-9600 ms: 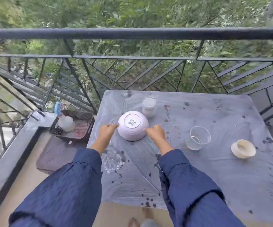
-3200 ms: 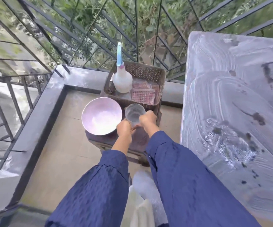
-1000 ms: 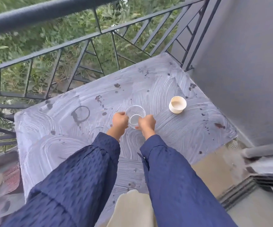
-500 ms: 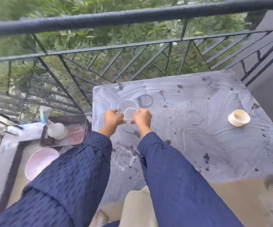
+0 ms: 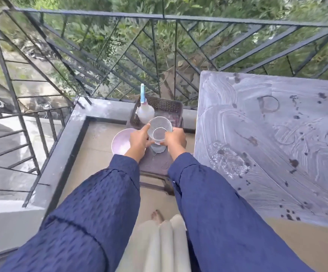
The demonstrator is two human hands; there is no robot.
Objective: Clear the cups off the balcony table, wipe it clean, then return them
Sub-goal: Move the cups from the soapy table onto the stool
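A clear glass cup [image 5: 159, 128] is held between my left hand [image 5: 139, 139] and my right hand [image 5: 175, 139], above a low dark stool [image 5: 155, 163] to the left of the table. Just below it stands another clear cup [image 5: 157, 149] on the stool, partly hidden by my hands. A pink bowl [image 5: 120, 143] rests on the stool's left side. The grey balcony table [image 5: 267, 154] at the right is smeared and spotted with dark stains and ring marks; no cup is visible on the part in view.
A brown plastic basket [image 5: 169, 107] holding a white spray bottle [image 5: 145, 112] with a blue nozzle stands behind the stool. Black metal railing [image 5: 159, 46] runs along the balcony edge above a grey ledge [image 5: 61, 146]. My foot [image 5: 157, 215] shows on the tan floor.
I have lifted the clear cup off the table and carried it left, so it is now over the stool beside the pink bowl. The view has swung left and down.
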